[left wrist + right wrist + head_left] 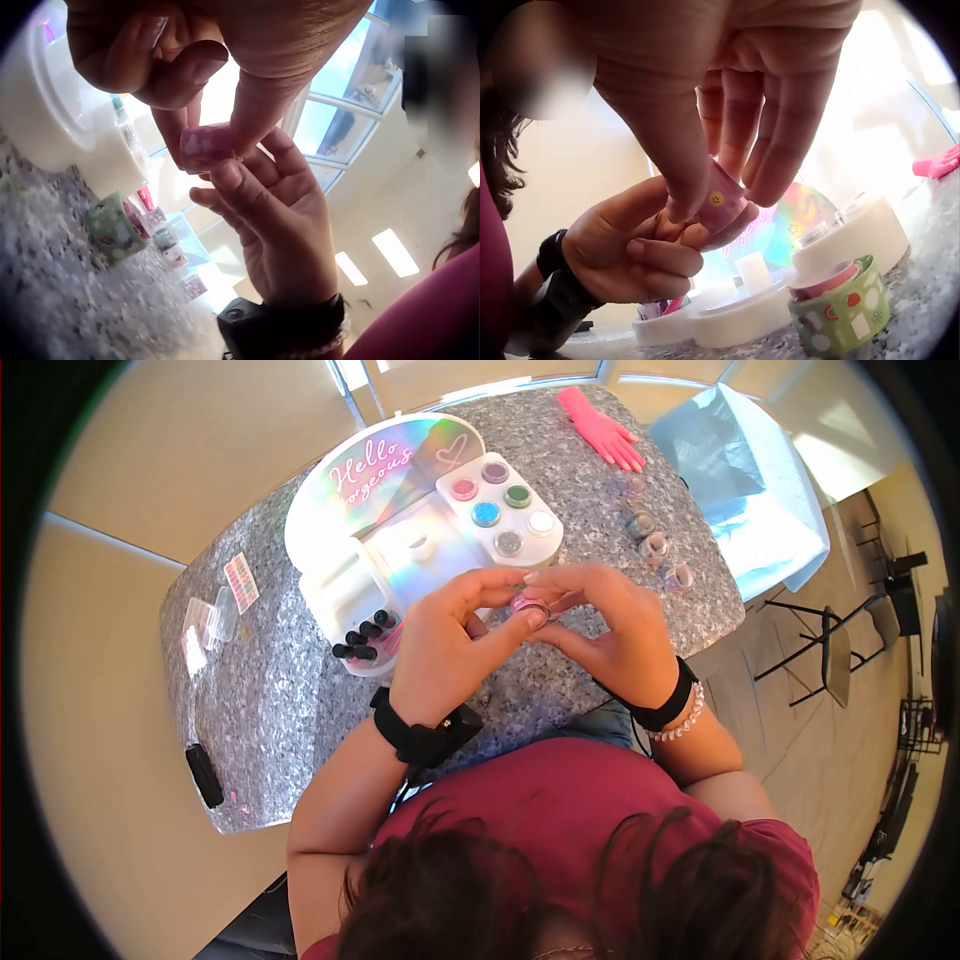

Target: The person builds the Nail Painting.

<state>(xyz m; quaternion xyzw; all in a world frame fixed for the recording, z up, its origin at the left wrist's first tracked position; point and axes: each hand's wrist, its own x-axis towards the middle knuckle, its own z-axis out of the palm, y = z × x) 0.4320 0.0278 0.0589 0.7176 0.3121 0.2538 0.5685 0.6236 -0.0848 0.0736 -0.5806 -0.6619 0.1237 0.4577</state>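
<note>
A small pink roll (528, 608), printed with white shapes and a yellow smiley, is held up in front of the person over the table. The left hand (445, 640) pinches one side of it between thumb and fingers. From the other side, the thumb and fingertips of the right hand (622, 622) pinch it as well. In the right wrist view, the pink roll (721, 201) tapers between the fingertips. A green printed roll (847, 315) with a pink band inside it stands on the table below the hands; in the head view the hands hide it.
A white case with a "Hello gorgeous" lid (330, 510) stands open behind the hands, holding black-capped bottles (365, 640) and colored pots (486, 513). Small jars (654, 547) and a pink glove-like hand (600, 430) lie right. Clear plastic packaging (200, 625) and a sticker sheet (240, 582) are left.
</note>
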